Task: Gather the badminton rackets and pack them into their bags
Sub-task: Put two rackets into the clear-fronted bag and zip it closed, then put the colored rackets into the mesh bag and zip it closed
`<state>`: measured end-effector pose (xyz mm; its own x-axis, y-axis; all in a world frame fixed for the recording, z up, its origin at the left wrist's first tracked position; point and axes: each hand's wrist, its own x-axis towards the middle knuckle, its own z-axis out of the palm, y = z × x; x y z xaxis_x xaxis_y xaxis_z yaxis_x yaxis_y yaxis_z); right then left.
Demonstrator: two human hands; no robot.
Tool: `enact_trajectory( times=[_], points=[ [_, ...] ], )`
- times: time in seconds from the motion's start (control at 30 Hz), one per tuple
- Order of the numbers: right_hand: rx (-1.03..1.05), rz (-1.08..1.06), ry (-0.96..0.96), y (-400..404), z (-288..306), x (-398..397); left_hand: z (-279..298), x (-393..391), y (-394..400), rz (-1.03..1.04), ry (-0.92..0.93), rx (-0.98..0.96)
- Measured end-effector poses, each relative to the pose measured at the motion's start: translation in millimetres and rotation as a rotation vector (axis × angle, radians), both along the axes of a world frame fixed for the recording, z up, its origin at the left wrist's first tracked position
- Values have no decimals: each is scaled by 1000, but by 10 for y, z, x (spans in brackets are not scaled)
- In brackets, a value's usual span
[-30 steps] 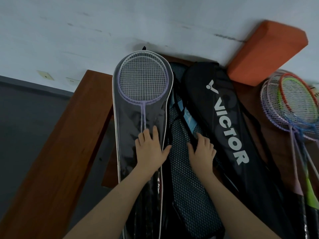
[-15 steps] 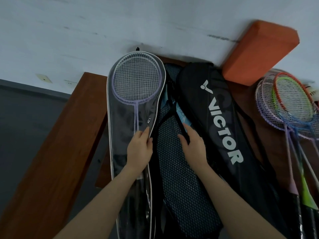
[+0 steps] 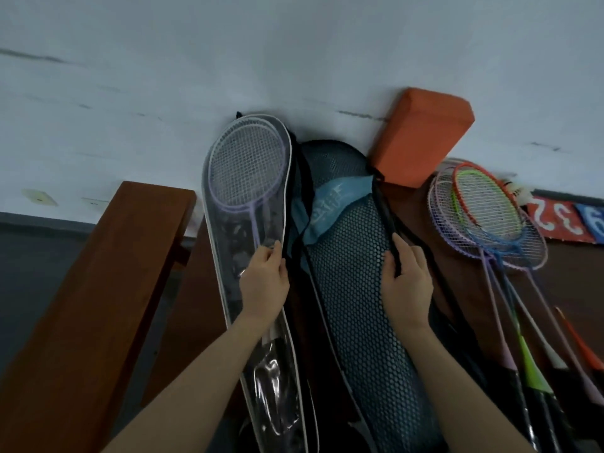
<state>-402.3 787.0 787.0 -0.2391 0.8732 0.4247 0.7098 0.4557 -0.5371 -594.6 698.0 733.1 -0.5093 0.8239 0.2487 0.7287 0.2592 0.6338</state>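
Observation:
A clear racket bag with white piping lies left of centre, holding a purple racket. My left hand grips this bag's right edge. Beside it lies a dark mesh bag with a light blue patch. My right hand is closed on the black edge or strap along the mesh bag's right side. The black Victor bag cannot be made out. Several loose rackets, purple, blue, orange and green, lean at the right.
An orange foam block rests against the pale wall behind the bags. A brown wooden bench edge runs along the left. Numbered red and blue cards sit at the far right, with shuttlecocks behind the rackets.
My left hand took hold of the clear bag's edge and pulled it left. My right hand moved right across the mesh bag and closed on its black edge; the Victor bag went out of sight.

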Motion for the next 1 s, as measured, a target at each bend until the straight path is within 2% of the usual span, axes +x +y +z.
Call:
enact_trajectory(
  times=[0.1,0.17,0.3,0.37,0.53,0.63,0.73,0.83,1.0],
  points=[
    [-38,-8,-127,62,-134,139,-185,66,102,-72,55,-183],
    [-82,-18,-141,51,-223,224,-281,123,147,-84,115,-277],
    [-213,-74,-106,86,-296,308,-258,271,209,-71,149,-322],
    [-177,-56,-98,106,-269,330,-262,330,202,-73,159,-350],
    [-22,35,17,76,-50,448,-78,551,197,-109,129,-240],
    [76,63,35,37,90,544,216,773,363,-267,34,-65],
    [199,68,-49,38,207,685,526,1013,586,-454,-20,71],
    [281,95,-109,93,236,897,727,1213,769,-517,-139,38],
    [244,192,-86,255,135,1367,734,1610,954,-472,-232,-86]
  ],
)
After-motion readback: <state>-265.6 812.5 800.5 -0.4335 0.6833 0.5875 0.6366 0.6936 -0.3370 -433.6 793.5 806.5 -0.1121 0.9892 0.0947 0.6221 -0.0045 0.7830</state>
